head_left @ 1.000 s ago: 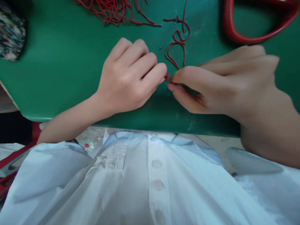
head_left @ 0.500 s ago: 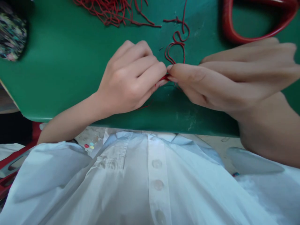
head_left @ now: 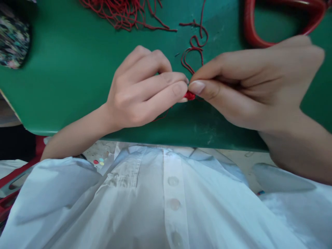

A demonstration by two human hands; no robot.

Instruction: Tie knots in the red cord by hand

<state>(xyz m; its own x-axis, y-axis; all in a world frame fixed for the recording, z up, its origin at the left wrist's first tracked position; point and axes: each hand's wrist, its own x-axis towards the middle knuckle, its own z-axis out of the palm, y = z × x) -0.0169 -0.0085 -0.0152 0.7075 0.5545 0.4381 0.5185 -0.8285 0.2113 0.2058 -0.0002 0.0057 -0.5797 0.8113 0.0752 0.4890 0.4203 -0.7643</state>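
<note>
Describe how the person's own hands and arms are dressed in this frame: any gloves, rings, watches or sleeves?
Both hands are bare: no gloves, rings or watch show on the left hand or the right hand. Both forearms are uncovered as far as they show. The person wears a white button-front shirt with a collar and pale round buttons; its loose sleeves bunch at the lower left and lower right of the view.

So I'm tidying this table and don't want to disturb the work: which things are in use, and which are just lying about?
In use:
- left hand and right hand, pinching
- red cord held between them, trailing up the green table

Lying about:
- pile of red cords
- red rim at top right
- patterned cloth at top left
</note>
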